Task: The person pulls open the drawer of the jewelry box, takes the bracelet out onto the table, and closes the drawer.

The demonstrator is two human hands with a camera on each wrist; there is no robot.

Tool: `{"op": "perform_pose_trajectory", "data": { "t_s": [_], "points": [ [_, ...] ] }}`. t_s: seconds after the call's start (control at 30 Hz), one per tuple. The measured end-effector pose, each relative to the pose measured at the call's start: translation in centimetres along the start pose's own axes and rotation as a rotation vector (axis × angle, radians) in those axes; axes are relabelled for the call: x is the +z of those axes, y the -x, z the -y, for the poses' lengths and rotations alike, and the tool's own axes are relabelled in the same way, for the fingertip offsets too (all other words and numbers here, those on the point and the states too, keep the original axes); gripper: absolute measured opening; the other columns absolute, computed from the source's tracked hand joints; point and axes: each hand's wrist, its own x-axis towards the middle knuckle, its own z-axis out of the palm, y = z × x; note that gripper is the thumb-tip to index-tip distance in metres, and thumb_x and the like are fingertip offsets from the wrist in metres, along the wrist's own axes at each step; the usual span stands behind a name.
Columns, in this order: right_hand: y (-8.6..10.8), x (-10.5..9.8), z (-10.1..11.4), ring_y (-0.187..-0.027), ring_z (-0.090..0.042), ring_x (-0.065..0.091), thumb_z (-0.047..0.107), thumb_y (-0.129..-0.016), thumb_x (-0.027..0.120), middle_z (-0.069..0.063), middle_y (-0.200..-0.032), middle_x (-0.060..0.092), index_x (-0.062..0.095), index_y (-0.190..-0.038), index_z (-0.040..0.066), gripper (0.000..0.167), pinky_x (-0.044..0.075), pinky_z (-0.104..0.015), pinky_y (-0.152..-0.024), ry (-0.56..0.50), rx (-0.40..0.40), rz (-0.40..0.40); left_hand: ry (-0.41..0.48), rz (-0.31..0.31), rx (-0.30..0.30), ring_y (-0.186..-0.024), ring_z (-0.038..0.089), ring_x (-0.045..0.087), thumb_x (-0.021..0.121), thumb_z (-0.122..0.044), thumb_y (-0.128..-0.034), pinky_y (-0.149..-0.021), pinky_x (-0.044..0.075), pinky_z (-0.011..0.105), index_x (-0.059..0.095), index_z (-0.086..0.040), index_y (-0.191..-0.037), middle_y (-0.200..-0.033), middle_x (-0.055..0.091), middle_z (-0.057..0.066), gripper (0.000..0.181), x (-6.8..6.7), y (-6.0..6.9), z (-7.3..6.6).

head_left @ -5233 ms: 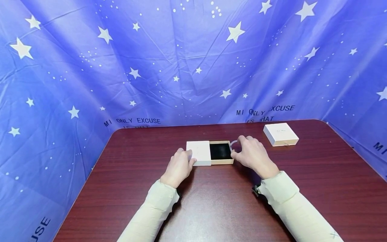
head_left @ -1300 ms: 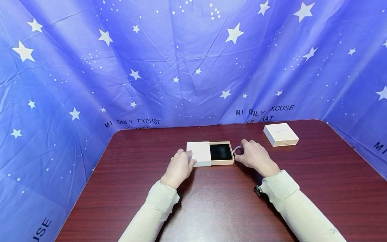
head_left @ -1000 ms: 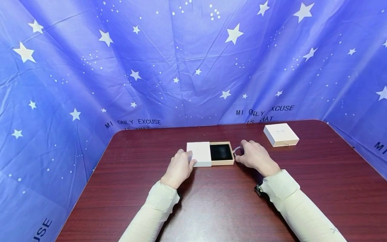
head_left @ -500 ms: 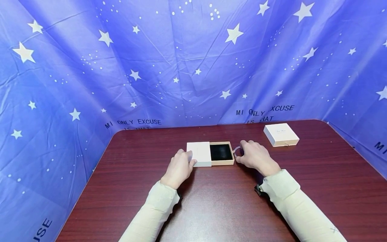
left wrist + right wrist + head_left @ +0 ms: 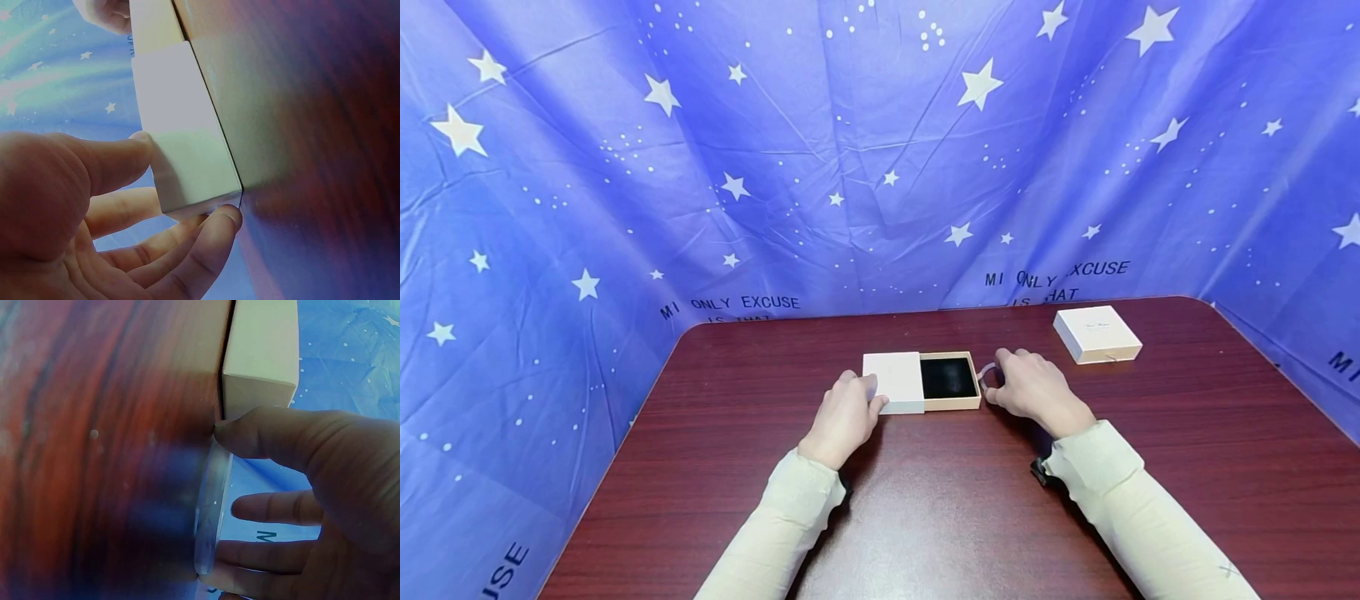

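A white slide-out box [image 5: 895, 382] lies on the table with its drawer [image 5: 951, 403] drawn out to the right, showing a black lining [image 5: 947, 378]. My left hand [image 5: 842, 417] grips the left end of the outer sleeve, thumb on the near side and fingers around the end; in the left wrist view the sleeve [image 5: 181, 125] sits between them. A pale lilac, see-through bangle [image 5: 987, 372] is just right of the drawer. My right hand [image 5: 1033, 390] holds it between thumb and fingers; in the right wrist view the bangle [image 5: 212, 506] appears edge-on at the tabletop.
A second white box [image 5: 1097, 333], closed, with small lettering on its lid and a little pull tab in front, stands at the back right. The dark red wooden table [image 5: 925, 517] ends at a blue star-printed curtain [image 5: 850, 150].
Since the oldest frame, my right hand has moved slightly right and down with the bangle, away from the drawer's end. In the last second almost nothing has moved; the left hand keeps its grip.
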Motion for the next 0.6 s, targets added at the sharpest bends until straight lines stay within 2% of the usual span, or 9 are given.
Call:
{"op": "perform_pose_trajectory", "data": {
  "t_s": [0.2,0.6],
  "points": [
    [0.14,0.00,-0.04,-0.080,-0.042,0.059,0.033,-0.073,0.075,-0.017,-0.086,0.058,0.059,-0.098,0.004,0.043,0.045,-0.054,-0.066,-0.006,0.002,-0.002,-0.003,0.000,0.008,-0.075,0.037,0.063,0.067,-0.023,-0.0896,-0.065,0.051,0.047,0.067,-0.008,-0.098,-0.085,0.056,0.013,0.017,-0.01,-0.03,-0.05],
    [0.05,-0.02,-0.05,-0.082,-0.040,0.059,0.036,-0.073,0.076,-0.016,-0.088,0.058,0.059,-0.099,0.004,0.044,0.045,-0.054,-0.068,0.001,0.001,0.017,-0.004,0.001,0.005,-0.075,0.038,0.063,0.067,-0.023,-0.0897,-0.065,0.051,0.047,0.067,-0.008,-0.099,-0.086,0.056,0.013,0.018,-0.05,0.03,-0.01]
  ]
}}
